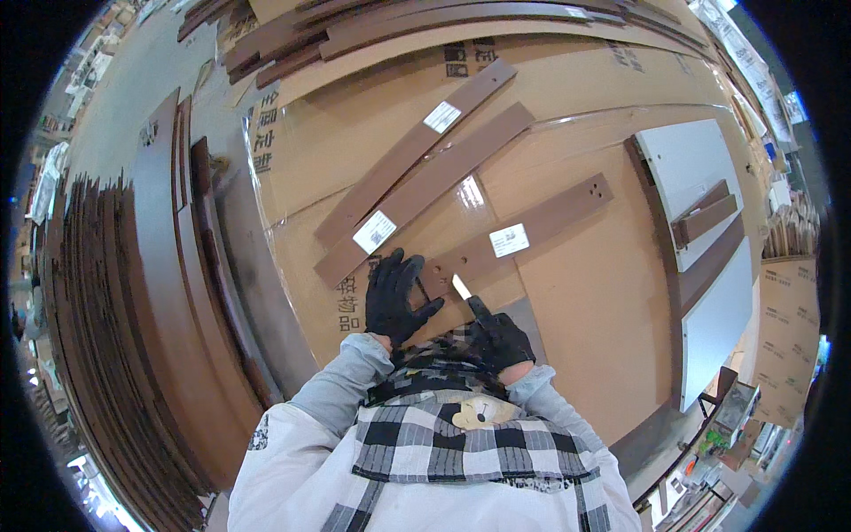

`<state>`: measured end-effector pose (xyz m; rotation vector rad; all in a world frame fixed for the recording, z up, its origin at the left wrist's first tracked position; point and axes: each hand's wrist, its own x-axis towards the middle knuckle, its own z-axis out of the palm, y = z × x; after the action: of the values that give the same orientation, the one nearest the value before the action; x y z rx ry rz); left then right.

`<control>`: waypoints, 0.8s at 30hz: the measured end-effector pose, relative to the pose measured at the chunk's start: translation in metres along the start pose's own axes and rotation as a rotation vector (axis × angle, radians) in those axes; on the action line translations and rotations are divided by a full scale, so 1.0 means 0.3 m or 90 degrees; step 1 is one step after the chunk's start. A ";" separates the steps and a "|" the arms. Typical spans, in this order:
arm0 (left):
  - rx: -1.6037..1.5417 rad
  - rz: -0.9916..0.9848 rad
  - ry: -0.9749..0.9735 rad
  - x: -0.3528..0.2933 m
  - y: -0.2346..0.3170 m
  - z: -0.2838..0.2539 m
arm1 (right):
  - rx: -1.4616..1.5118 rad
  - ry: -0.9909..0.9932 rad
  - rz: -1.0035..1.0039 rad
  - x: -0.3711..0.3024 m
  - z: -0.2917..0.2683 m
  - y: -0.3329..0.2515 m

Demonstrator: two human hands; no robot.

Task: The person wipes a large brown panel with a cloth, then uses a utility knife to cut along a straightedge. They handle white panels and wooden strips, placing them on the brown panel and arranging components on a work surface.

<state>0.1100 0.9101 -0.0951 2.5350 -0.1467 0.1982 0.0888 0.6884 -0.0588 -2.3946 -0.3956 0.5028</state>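
Note:
Both my hands wear black gloves. My left hand [395,298] lies at the near left end of a brown board [565,209], with fingers apart and thumb stretched towards the right. That board slants up to the right and carries a white label [509,240] and small dark holes near both ends. My right hand [505,342] is closed on a tool with a pale, narrow blade [461,286], which looks like a knife. The blade points up and left over the board's near edge; whether it touches cannot be seen. Two more labelled brown boards [483,152] [403,161] lie beyond.
Cardboard [594,328] covers the work surface. White panels [691,164] with brown pieces [707,215] stand at the right. Stacked brown panels [106,328] fill the left side, and long brown boards [399,35] are piled at the far edge.

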 end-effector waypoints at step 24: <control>-0.077 0.014 0.044 -0.019 -0.030 0.001 | -0.097 0.024 0.125 0.014 0.139 -0.087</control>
<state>0.1057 0.9177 -0.1014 2.4039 -0.1556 0.2775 0.0698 0.7319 -0.0727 -2.6018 -0.1884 0.5293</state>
